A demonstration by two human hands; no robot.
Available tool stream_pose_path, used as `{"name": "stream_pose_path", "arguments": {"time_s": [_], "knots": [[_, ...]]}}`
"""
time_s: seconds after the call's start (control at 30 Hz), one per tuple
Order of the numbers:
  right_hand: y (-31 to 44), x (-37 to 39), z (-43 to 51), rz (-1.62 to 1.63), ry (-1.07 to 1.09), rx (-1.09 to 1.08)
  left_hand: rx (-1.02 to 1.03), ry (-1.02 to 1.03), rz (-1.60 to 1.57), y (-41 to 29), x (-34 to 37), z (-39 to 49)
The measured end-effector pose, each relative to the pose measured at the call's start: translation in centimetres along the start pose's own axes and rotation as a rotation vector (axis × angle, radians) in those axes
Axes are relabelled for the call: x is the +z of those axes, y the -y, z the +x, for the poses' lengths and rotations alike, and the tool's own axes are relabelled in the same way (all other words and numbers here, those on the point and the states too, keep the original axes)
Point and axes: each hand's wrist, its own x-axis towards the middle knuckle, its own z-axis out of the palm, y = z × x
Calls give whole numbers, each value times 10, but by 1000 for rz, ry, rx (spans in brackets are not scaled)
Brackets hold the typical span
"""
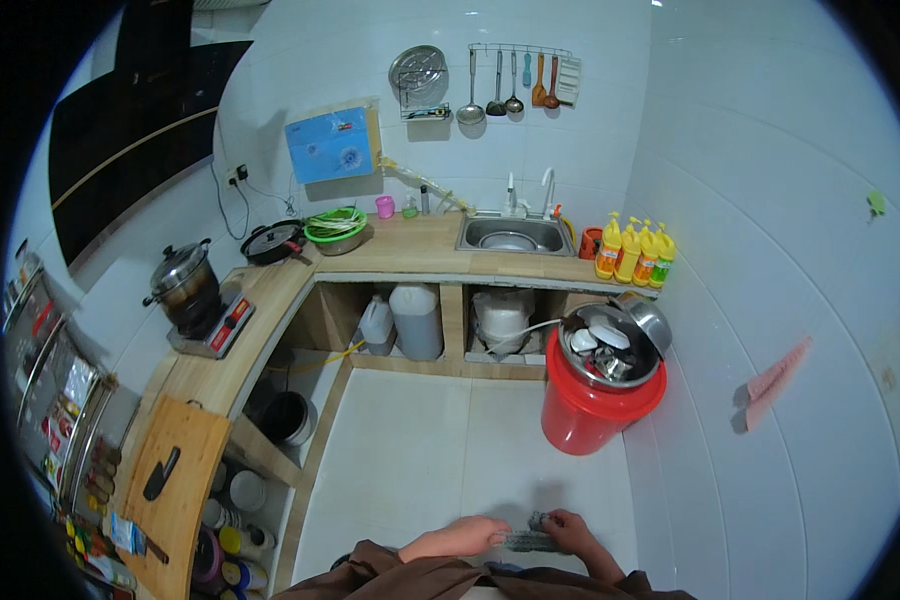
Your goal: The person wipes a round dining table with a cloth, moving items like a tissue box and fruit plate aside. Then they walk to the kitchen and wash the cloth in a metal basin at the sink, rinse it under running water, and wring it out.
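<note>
Low in the view, close to my body, my left hand (487,534) and my right hand (568,527) hold a grey-green patterned strip (526,541), perhaps cloth or knit. The strip lies stretched between them. My left fingers are closed on its left end. At the right end my right fingers pinch a bunched, textured part (538,520) that stands up above the strip. Brown sleeves or fabric surround my forearms. The pale tiled floor (390,450) shows beyond my hands.
A red bucket (581,420) topped with a metal basin of dishes stands ahead right. The L-shaped wooden counter (420,247) holds a sink (514,234), yellow pump bottles (626,251), and a pot (184,277) on a burner. At left, a cleaver (162,474) lies on a cutting board (184,435).
</note>
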Motion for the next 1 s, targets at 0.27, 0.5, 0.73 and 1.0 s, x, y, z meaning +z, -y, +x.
{"name": "stream_pose_path", "arguments": {"time_s": [0.27,0.5,0.73,1.0], "knots": [[96,-35,220,-159,115,-205,-147,-92,-105,86,-136,91],[145,-50,399,-150,161,-164,-158,-136,-93,212,-251,202],[219,-114,539,-158,-19,-32,-100,-91,-69,271,-382,334],[236,-203,740,-94,-123,-190,48,-268,-133,336,-504,498]]}}
